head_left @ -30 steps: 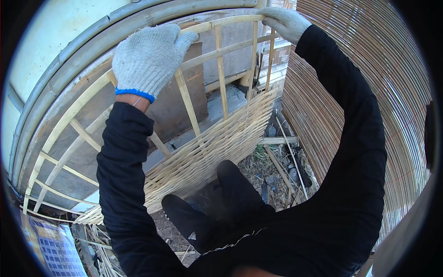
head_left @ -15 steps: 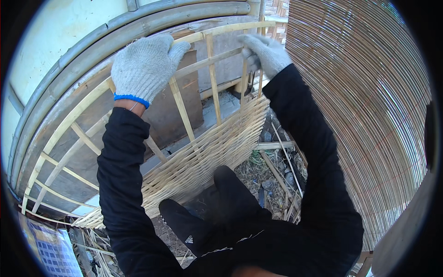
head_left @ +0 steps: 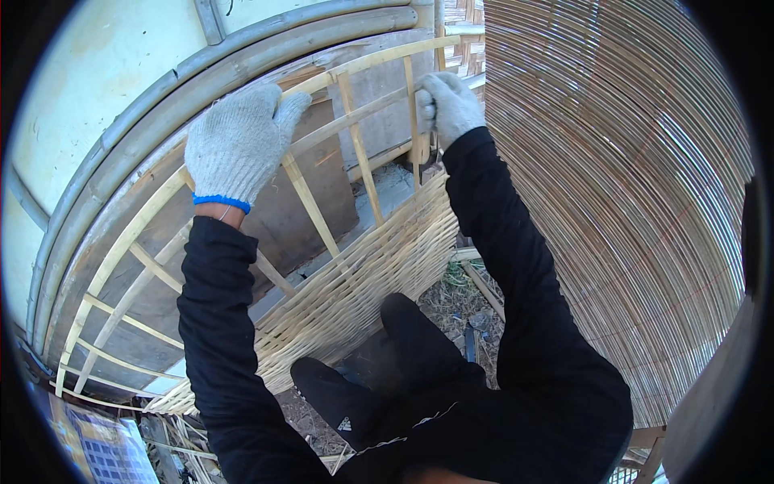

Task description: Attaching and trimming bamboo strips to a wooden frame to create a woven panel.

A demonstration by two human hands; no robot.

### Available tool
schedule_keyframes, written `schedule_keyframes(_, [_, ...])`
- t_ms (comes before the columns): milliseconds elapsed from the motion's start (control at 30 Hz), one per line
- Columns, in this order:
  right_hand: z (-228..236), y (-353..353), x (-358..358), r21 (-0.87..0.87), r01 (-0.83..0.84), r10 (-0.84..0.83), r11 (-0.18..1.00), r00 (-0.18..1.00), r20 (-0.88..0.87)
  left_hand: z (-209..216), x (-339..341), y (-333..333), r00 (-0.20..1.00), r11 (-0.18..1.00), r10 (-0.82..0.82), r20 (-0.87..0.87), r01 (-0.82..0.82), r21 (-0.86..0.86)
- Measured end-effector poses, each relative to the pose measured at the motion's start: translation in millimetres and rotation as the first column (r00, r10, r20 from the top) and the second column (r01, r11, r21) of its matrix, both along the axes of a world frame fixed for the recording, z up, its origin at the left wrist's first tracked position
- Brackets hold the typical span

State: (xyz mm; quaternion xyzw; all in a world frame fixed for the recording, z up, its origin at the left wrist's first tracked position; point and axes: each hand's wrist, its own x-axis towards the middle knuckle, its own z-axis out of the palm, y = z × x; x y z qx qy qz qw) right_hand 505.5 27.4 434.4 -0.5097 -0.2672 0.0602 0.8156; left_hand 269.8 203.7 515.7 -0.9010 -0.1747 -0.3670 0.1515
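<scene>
A bamboo panel leans before me, its lower part a tight weave [head_left: 363, 270] of thin strips and its upper part an open lattice. My left hand [head_left: 236, 149], in a grey knit glove with a blue cuff, is closed over the top bamboo strip [head_left: 379, 56], thumb lying along it. At the panel's right end, my right hand [head_left: 451, 106] has its gloved fingers curled in a fist by an upright bamboo strip [head_left: 410, 97]; its grip on the lattice is partly hidden. Several uprights [head_left: 309, 202] run from the weave up to the top strip.
Behind the panel are a brown board [head_left: 298, 198] and curved bamboo poles [head_left: 242, 60] along a pale wall. A tall slatted bamboo screen [head_left: 621, 194] stands at right. Straw and scraps [head_left: 476, 315] litter the ground near my knees. A printed sheet [head_left: 109, 444] lies lower left.
My right hand has come slightly left and down along the panel's right end, its fingers now curled tighter. The left hand keeps its hold. The whole view has shifted a little.
</scene>
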Motion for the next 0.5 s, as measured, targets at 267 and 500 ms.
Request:
schedule_keyframes(267, [-17, -67, 82, -0.369, 0.311, -0.309, 0.876, 0.949, 0.066, -3, 0, -1, 0.995, 0.989, -0.065, 0.078, 0.054, 0.137])
schedule_keyframes(500, [23, -38, 114, -0.161, 0.024, 0.007, 0.987, 0.982, 0.189, -4, -1, -2, 0.994, 0.991, -0.070, 0.079, 0.060, 0.122])
